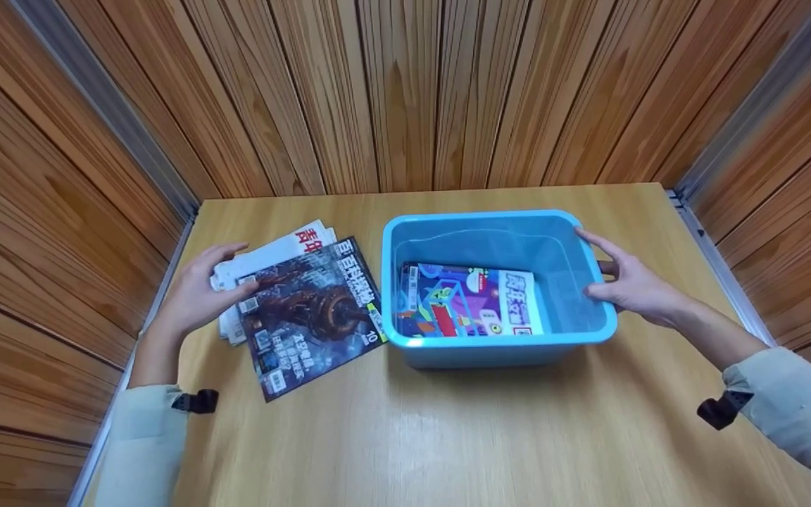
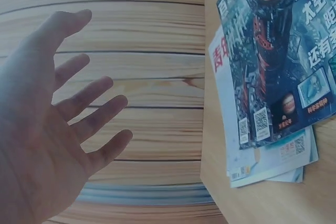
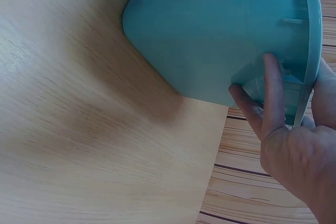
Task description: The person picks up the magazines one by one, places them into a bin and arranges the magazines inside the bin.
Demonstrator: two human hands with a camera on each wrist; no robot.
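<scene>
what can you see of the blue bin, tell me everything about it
The blue bin is a light blue, smooth, plastic-looking rectangular tub with rounded corners and a rolled rim. It stands upright and open on the wooden table, right of the magazine stack. One colourful magazine lies flat on its floor. The right hand holds its right rim, thumb over the top and fingers on the outer wall beneath the lip. The left hand is not touching it.

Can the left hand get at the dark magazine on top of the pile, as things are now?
Probably yes. The left hand is open at the pile's left edge, and the dark magazine lies uncovered on top, outside the blue bin.
</scene>
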